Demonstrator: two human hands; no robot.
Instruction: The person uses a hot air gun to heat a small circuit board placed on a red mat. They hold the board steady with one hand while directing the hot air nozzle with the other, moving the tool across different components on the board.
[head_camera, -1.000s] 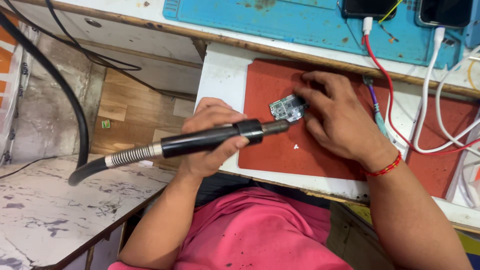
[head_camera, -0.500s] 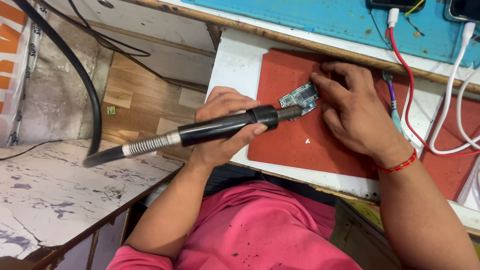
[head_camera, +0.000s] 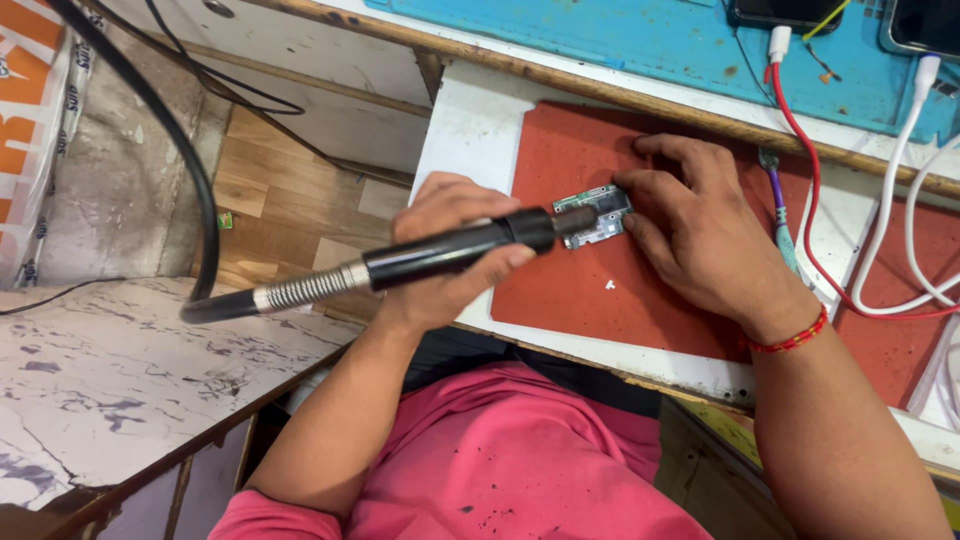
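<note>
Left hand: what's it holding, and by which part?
The left hand grips a black hot-air handpiece around the middle of its barrel, nozzle end toward the small circuit board, which the right hand pins at its edge.

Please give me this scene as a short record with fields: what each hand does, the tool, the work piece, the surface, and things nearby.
Left hand: left hand wrapped around the black handpiece, nozzle at the board.
Right hand: right hand fingertips pressing the small circuit board flat.
Tool: black hose with metal spring collar leading left.
Surface: red mat on a white table.
Nearby: red cable, white cable, blue mat behind.
</note>
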